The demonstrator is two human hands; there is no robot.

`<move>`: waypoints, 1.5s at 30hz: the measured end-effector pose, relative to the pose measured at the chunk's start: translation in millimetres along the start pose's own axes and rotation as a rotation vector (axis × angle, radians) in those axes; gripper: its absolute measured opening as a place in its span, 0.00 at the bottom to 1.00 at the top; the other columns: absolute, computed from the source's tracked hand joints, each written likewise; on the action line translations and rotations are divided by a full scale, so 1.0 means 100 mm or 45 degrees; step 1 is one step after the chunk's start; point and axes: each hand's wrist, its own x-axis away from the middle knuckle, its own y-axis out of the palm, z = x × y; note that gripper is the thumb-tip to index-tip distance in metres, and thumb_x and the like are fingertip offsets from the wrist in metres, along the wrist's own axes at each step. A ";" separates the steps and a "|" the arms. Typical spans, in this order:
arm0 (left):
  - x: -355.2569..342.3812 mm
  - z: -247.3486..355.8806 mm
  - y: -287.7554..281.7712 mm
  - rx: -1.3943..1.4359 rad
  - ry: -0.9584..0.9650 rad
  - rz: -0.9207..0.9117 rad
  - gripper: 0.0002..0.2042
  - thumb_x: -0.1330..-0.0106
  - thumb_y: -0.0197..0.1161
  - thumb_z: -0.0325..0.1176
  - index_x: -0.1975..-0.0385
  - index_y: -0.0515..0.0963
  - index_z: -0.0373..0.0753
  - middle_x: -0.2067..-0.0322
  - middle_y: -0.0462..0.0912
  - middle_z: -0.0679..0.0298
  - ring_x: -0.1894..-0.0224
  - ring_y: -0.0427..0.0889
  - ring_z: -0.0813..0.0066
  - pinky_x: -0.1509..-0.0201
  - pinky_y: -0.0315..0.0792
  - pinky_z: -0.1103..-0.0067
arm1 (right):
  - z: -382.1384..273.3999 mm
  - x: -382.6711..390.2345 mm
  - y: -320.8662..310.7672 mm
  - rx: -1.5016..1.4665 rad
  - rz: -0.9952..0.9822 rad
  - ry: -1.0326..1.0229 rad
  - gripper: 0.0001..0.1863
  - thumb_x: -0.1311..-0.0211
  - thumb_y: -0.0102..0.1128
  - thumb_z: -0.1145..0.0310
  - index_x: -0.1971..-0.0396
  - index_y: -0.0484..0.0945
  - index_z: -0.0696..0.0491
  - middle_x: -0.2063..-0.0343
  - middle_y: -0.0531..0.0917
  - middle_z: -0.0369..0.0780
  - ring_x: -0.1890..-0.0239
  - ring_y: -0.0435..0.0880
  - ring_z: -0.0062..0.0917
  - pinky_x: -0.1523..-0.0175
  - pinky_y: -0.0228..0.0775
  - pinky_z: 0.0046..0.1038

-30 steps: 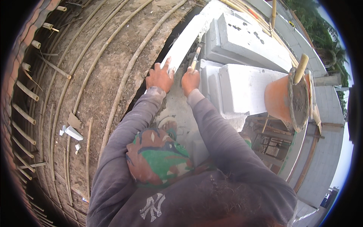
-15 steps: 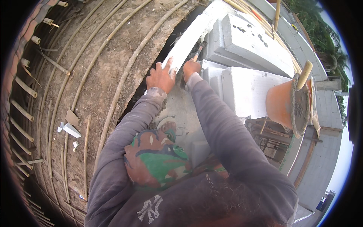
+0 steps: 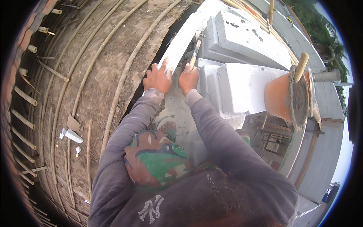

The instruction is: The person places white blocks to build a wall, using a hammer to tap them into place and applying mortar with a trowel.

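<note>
A long white slab with a straight edge runs away from me beside a dark gap. My left hand grips its near part, index finger stretched along it and thumb on the top. To the right, my right hand is closed round the handle of a wooden-handled tool. The tool points away from me, and its dark head lies in the narrow space between the slab and pale stepped blocks. I cannot make out the head's exact shape.
An orange bucket of grey mortar, with a wooden handle sticking out, stands on the right. Bamboo poles cross the brown soil on the left. Grey crumbs lie on the far block. An opening with timber shows below the bucket.
My right hand has drawn slightly back toward me and left with the tool, so more of its handle shows. My left hand has shifted slightly left on the slab.
</note>
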 end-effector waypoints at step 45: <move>1.07 -1.10 -0.17 0.803 -0.269 -0.035 0.23 0.33 0.70 0.49 0.53 0.87 0.33 0.63 0.91 0.53 0.61 0.89 0.71 0.53 0.79 0.75 | -0.08 1.71 -2.14 0.178 -1.016 -0.272 0.18 0.21 0.53 0.58 0.62 0.75 0.60 0.80 0.76 0.47 0.78 0.76 0.34 0.70 0.66 0.36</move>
